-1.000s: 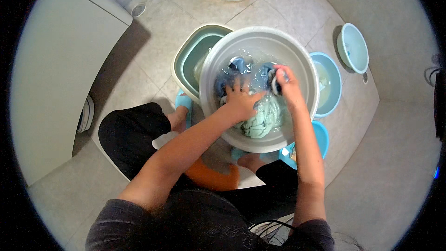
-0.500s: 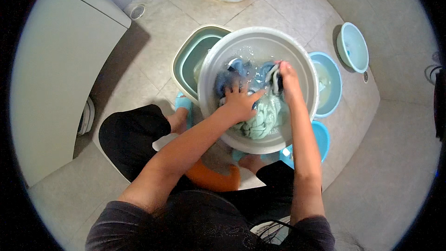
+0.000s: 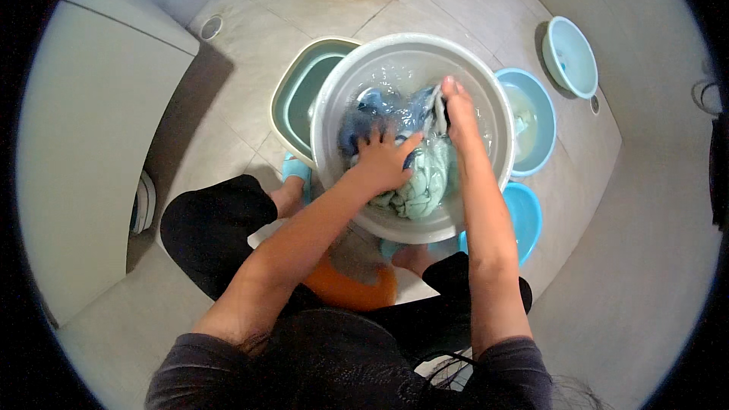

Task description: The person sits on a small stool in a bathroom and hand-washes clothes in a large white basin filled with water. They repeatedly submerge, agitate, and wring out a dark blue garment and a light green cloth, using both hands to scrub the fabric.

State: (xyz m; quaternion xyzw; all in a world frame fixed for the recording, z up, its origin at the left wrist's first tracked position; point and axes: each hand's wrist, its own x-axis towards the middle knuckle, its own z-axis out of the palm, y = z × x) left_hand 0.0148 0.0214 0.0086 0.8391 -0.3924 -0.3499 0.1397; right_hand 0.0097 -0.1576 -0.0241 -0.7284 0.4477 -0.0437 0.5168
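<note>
A big whitish-grey basin (image 3: pixel 414 40) holds sudsy water and wet laundry in front of me. With fingers spread, my left hand (image 3: pixel 385 162) presses down on the clothes near the basin's middle. My right hand (image 3: pixel 460 112), at the right side of the basin, has its fingers closed round a grey-and-dark piece of clothing (image 3: pixel 437 111) lifted partly out of the water. Pale green cloth (image 3: pixel 427 184) lies bunched below my hands. Blue cloth (image 3: pixel 373 100) floats beyond my left fingers, partly under water.
A squarish green tub (image 3: pixel 282 106) stands against the basin's left side. To the right are two blue basins (image 3: pixel 548 133) (image 3: pixel 534 220), and a pale blue bowl (image 3: pixel 575 57) leans by the wall. A grey cabinet (image 3: pixel 99 144) fills the left; an orange seat (image 3: pixel 353 286) shows below me.
The whole view has shifted slightly, so the basin sits higher and further left. My left hand stays spread on the clothes, and my right keeps its grip on the grey-and-dark clothing.
</note>
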